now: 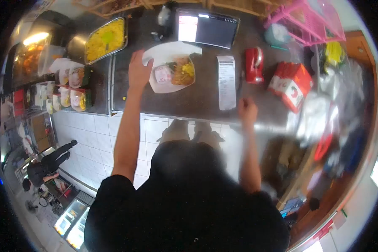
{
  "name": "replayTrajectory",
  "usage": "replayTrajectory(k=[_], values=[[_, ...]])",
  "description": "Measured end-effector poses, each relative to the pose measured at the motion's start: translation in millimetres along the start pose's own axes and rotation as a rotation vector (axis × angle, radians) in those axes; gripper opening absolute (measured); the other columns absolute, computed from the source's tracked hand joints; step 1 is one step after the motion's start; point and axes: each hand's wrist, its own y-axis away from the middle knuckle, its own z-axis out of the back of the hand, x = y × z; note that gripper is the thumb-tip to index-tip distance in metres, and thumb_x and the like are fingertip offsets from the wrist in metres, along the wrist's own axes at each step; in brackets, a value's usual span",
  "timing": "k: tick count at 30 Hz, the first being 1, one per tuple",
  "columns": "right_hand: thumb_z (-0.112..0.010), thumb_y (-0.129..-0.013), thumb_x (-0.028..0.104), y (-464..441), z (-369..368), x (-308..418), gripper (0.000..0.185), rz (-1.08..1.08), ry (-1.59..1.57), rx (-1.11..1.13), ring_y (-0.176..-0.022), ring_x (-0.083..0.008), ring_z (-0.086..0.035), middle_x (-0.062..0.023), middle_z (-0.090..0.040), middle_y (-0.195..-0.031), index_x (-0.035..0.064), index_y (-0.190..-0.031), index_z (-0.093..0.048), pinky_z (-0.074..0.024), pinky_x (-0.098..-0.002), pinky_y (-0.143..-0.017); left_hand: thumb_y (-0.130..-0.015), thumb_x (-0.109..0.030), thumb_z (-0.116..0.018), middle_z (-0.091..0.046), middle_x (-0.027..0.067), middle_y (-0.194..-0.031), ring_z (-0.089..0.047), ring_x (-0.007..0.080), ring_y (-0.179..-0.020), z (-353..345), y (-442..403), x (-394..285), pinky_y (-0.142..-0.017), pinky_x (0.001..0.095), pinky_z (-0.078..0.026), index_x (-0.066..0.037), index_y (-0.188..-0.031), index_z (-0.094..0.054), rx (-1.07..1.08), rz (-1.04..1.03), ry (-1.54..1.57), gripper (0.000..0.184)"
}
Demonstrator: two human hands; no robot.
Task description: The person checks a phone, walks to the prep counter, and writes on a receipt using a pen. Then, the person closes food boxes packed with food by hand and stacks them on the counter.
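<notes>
On the dark counter lies an open white paper food box (168, 87). Inside it are a printed packet (163, 75), browned food (182, 74) and yellow pieces. My left hand (139, 71) is at the box's left edge, fingers stretched and thumb apart; whether it touches the box I cannot tell. Near the counter's front edge, my right hand (248, 110) is curled closed and slightly blurred; anything inside it is hidden. A long printed receipt (227, 84) lies flat between the box and my right hand. Beyond that hand stands a red device (253, 67) with a metallic curved top.
A tray of yellow food (106, 40) is at the back left, and a tablet (207, 28) at the back. Red-and-white cartons (290, 84) and a pink basket (304, 21) stand right. Filled boxes (73, 77) line the left. Another person (46, 166) is far left.
</notes>
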Motion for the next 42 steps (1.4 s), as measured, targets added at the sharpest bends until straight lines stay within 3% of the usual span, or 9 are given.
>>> replayTrajectory(k=[1, 4, 10, 13, 16, 21, 27, 30, 42], values=[[-0.062, -0.089, 0.024, 16, 0, 3, 0.022, 0.031, -0.036, 0.049, -0.084, -0.0411, -0.067, -0.0207, -0.070, -0.090, 0.0047, -0.099, -0.068, -0.0522, -0.0491, -0.075, -0.083, -0.017, -0.066, -0.063, 0.0241, -0.116, -0.059, 0.0426, -0.110, 0, -4, 23, -0.094, 0.0455, -0.047, -0.003, -0.127, -0.055, 0.380, 0.135, 0.033, 0.047], [-0.061, -0.089, 0.019, 63, 7, 29, 0.023, 0.006, 0.071, 0.293, -0.100, -0.0389, -0.065, -0.0219, -0.068, -0.101, 0.0036, -0.105, -0.068, -0.0509, -0.0459, -0.083, -0.083, -0.017, -0.065, -0.064, 0.0269, -0.109, -0.061, 0.0457, -0.101, 36, 19, 28, -0.088, 0.0444, -0.050, 0.000, -0.125, -0.053, 0.435, -0.022, 0.048, 0.047], [-0.060, -0.090, 0.028, 132, -2, 21, 0.033, 0.069, -0.027, 0.636, -0.103, -0.0391, -0.064, -0.0220, -0.068, -0.106, 0.0023, -0.110, -0.066, -0.0498, -0.0451, -0.088, -0.082, -0.004, -0.067, -0.057, 0.0156, -0.134, -0.060, 0.0290, -0.114, 88, 145, -17, -0.093, 0.0389, -0.051, -0.005, -0.143, -0.038, 0.865, 0.474, 0.790, 0.067], [-0.060, -0.090, 0.027, 144, -7, 20, 0.033, -0.141, -0.123, 0.653, -0.102, -0.0383, -0.064, -0.0219, -0.068, -0.108, 0.0016, -0.110, -0.066, -0.0499, -0.0436, -0.089, -0.085, -0.001, -0.064, -0.052, 0.0147, -0.140, -0.055, 0.0235, -0.121, 59, 206, 21, -0.096, 0.0371, -0.049, -0.007, -0.153, -0.022, 0.725, 0.612, 0.987, 0.080], [-0.061, -0.089, 0.022, 135, -10, 24, 0.027, 0.217, -0.015, 0.561, -0.098, -0.0370, -0.066, -0.0228, -0.068, -0.103, 0.0005, -0.104, -0.068, -0.0506, -0.0427, -0.087, -0.091, -0.004, -0.058, -0.054, 0.0112, -0.138, -0.054, 0.0166, -0.121, 26, 189, 50, -0.094, 0.0320, -0.049, -0.002, -0.149, -0.033, 0.291, 0.535, 0.715, 0.063], [-0.068, -0.088, 0.030, 38, -37, 79, 0.034, -0.294, -0.430, 0.446, -0.083, -0.0270, -0.069, -0.0186, -0.071, -0.093, -0.0004, -0.103, -0.068, -0.0534, -0.0401, -0.074, -0.098, -0.018, -0.055, -0.058, 0.0112, -0.130, -0.056, 0.0175, -0.116, -47, 142, 88, -0.101, 0.0331, -0.043, 0.001, -0.141, -0.041, 0.380, 0.727, 1.268, 0.048], [-0.072, -0.083, 0.042, -20, -85, 83, 0.056, 0.103, -0.195, 0.640, -0.089, -0.0296, -0.069, -0.0176, -0.070, -0.106, -0.0014, -0.117, -0.065, -0.0528, -0.0405, -0.080, -0.095, -0.025, -0.064, -0.068, 0.0045, -0.103, -0.062, 0.0109, -0.086, -58, 116, 91, -0.075, 0.0276, -0.051, 0.001, -0.116, -0.067, 0.428, 0.485, 1.194, 0.034], [-0.075, -0.081, 0.043, -20, -86, 75, 0.063, -0.157, -0.430, 0.823, -0.100, -0.0321, -0.067, -0.0204, -0.067, -0.114, -0.0030, -0.122, -0.062, -0.0523, -0.0402, -0.085, -0.095, -0.027, -0.064, -0.069, 0.0036, -0.096, -0.061, 0.0098, -0.084, -44, 122, 93, -0.072, 0.0251, -0.049, 0.001, -0.113, -0.067, 0.530, 0.476, 0.592, 0.034], [-0.080, -0.082, 0.030, -12, -115, 59, 0.060, -0.349, -0.619, 0.715, -0.094, -0.0197, -0.066, -0.0150, -0.066, -0.107, -0.0086, -0.122, -0.057, -0.0589, -0.0303, -0.074, -0.091, -0.037, -0.069, -0.067, 0.0020, -0.083, -0.061, 0.0098, -0.074, -33, 90, 60, -0.065, 0.0268, -0.048, 0.003, -0.103, -0.070, 0.589, 0.493, 0.648, 0.042]])
